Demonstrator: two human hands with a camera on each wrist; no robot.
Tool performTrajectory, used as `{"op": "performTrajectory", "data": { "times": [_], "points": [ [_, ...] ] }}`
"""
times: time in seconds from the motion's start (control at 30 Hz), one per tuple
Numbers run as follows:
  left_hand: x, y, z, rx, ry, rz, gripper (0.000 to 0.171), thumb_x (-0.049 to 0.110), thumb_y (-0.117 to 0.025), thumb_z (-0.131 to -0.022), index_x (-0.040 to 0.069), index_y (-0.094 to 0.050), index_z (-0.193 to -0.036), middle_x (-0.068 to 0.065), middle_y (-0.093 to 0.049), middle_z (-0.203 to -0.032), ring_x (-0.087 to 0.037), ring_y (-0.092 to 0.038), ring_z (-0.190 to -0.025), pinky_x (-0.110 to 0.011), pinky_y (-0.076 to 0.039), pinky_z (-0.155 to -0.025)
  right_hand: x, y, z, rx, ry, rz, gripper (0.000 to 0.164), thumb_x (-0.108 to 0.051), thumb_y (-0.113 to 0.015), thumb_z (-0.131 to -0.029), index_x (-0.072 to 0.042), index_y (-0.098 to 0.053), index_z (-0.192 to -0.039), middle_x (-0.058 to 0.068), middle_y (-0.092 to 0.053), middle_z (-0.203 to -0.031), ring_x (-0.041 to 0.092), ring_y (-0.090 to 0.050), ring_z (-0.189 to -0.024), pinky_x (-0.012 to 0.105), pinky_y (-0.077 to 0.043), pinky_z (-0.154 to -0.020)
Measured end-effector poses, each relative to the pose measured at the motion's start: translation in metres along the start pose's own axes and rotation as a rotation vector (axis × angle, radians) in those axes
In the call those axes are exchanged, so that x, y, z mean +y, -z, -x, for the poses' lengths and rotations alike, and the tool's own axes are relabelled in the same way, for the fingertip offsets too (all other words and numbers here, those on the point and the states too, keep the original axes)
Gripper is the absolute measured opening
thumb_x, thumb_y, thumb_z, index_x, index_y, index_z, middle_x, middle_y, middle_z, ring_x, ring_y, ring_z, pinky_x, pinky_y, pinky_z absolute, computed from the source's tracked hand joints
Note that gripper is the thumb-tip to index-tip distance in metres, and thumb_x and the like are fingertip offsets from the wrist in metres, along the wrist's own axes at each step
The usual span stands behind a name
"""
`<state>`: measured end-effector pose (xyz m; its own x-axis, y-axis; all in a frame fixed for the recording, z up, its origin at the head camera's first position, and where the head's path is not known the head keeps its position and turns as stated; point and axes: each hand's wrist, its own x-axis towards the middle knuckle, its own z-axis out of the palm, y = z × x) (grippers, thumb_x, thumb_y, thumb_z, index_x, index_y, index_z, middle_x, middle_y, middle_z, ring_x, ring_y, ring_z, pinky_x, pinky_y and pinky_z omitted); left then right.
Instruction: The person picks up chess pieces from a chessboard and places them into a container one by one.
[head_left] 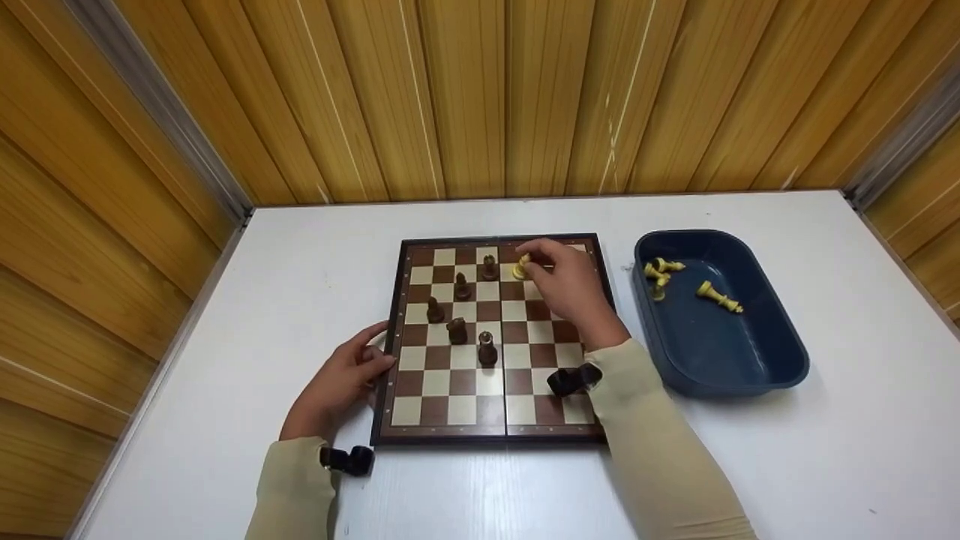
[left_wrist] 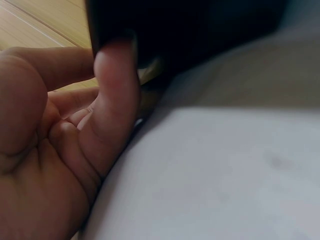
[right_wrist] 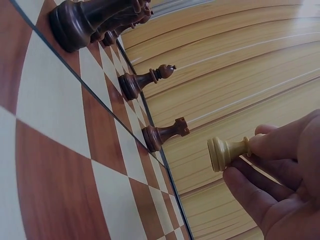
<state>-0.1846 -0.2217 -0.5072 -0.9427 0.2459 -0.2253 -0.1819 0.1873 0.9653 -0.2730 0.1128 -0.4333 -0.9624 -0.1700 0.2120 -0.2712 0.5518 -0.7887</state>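
My right hand [head_left: 566, 285] pinches a pale yellow chess piece [right_wrist: 225, 152] by its upper part, between thumb and fingers. The piece's top is hidden, and its base is raised off the chessboard [head_left: 517, 431], near the far edge. On the board's left half stand several dark chess pieces, among them a rook [right_wrist: 162, 136] and a bishop [right_wrist: 145, 82]. At the board's left edge rests my left hand [head_left: 341, 382], its thumb [left_wrist: 117, 80] and a finger touching the dark side, holding no piece.
A dark blue tub [head_left: 787, 360] stands right of the board. Several pale yellow pieces lie inside it, one a tall toppled piece [head_left: 720, 297]. The white table [head_left: 315, 277] meets a wood-patterned wall [head_left: 465, 97] at the back.
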Motion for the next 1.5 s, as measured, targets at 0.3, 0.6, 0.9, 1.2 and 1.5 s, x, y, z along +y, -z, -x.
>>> {"op": "performTrajectory", "data": {
  "times": [0.3,0.6,0.9,1.2,1.5],
  "points": [
    [0.002,0.0,0.0,0.005,0.017,0.014,0.061,0.014,-0.06,-0.096,0.022,-0.034,-0.15,-0.007,-0.06,-0.088,-0.017,-0.062,-0.067,-0.039,-0.057,-0.054,-0.002,0.004,0.008,0.01,-0.002,-0.035,0.021,-0.015,-0.06,-0.096,-0.017,-0.068,-0.115,0.002,-0.069,-0.113,0.017,-0.065,-0.105,0.034,-0.054,-0.092],
    [0.002,-0.002,0.001,0.014,0.038,0.029,0.06,0.016,-0.061,-0.096,0.026,-0.035,-0.149,-0.008,-0.059,-0.089,-0.018,-0.061,-0.068,-0.037,-0.057,-0.053,-0.007,0.01,0.013,0.008,0.031,-0.01,0.022,-0.018,-0.059,-0.097,-0.016,-0.067,-0.118,0.003,-0.068,-0.114,0.019,-0.065,-0.108,0.038,-0.053,-0.095],
    [0.003,-0.002,0.003,0.004,0.028,0.02,0.061,0.017,-0.06,-0.096,0.023,-0.033,-0.15,-0.007,-0.059,-0.088,-0.016,-0.06,-0.067,-0.036,-0.056,-0.052,-0.011,0.02,0.018,0.012,0.035,0.01,0.024,-0.018,-0.058,-0.098,-0.018,-0.066,-0.12,0.004,-0.068,-0.116,0.019,-0.065,-0.107,0.039,-0.053,-0.093],
    [0.001,0.0,0.003,-0.003,0.009,0.005,0.062,0.016,-0.06,-0.097,0.021,-0.031,-0.151,-0.007,-0.059,-0.088,-0.016,-0.061,-0.067,-0.037,-0.057,-0.053,-0.016,0.031,0.02,0.007,0.006,0.018,0.025,-0.016,-0.058,-0.098,-0.016,-0.066,-0.121,0.005,-0.067,-0.118,0.021,-0.064,-0.11,0.041,-0.052,-0.095],
    [0.004,-0.001,0.003,0.006,0.025,-0.053,0.062,0.018,-0.059,-0.097,0.023,-0.03,-0.152,-0.008,-0.06,-0.089,-0.018,-0.063,-0.07,-0.039,-0.057,-0.056,-0.013,0.042,0.021,0.025,0.032,-0.026,0.022,-0.015,-0.058,-0.098,-0.016,-0.067,-0.118,0.005,-0.068,-0.114,0.02,-0.066,-0.107,0.039,-0.054,-0.092]
  ]
}}
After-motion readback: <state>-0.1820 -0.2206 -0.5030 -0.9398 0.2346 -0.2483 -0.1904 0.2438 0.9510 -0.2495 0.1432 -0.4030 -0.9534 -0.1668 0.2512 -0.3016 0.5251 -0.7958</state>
